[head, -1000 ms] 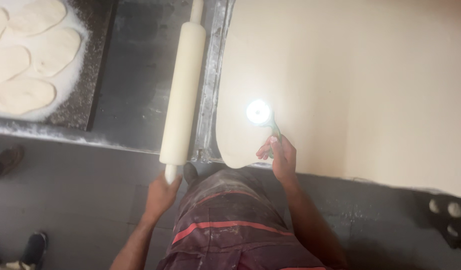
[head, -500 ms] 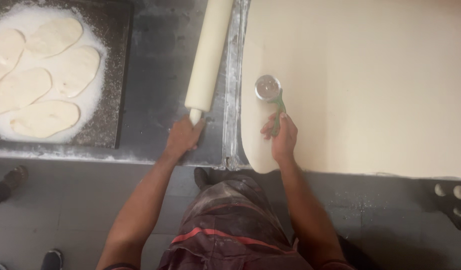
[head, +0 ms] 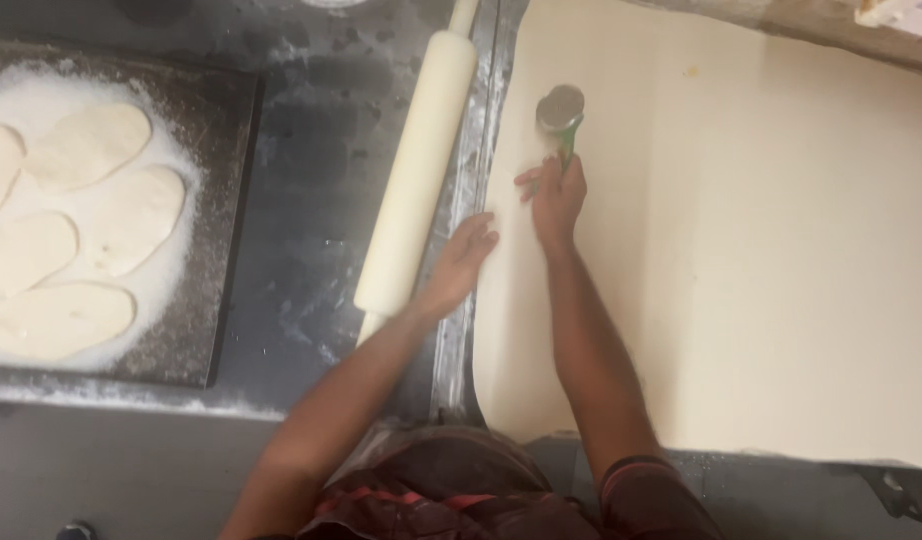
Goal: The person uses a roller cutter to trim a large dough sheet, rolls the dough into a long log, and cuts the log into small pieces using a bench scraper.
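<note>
- Right hand [head: 553, 198] is curled tight around the green handle of a wheel cutter [head: 560, 112]; the round metal wheel sits at the hand's 12 o'clock, resting on the dough.
- Left hand [head: 463, 262] lies flat with fingers loosely spread, pinching nothing; its fingertips press on the left edge of the dough sheet [head: 761, 240], just beside the metal strip [head: 468, 200] that runs along that edge.
- Both hands are close together, the left at about 8 o'clock of the right.
- Dough sheet is a large, pale, smooth spread covering the right side of the bench [head: 311, 150], with the cutter near its upper left part.
- Rolling pin [head: 418, 175], pale and long, lies tilted on the dark floured bench at the left hand's 10 o'clock, close to the hand but not gripped; whether the wrist touches its lower end I cannot tell.
- Dark tray [head: 231, 240] sits well apart at the hands' 9 o'clock, dusted with white flour [head: 171, 250] and carrying several flat oval dough pieces [head: 86, 145].
- Person's dark patterned garment [head: 441, 495] shows at 6 o'clock, against the bench edge.
</note>
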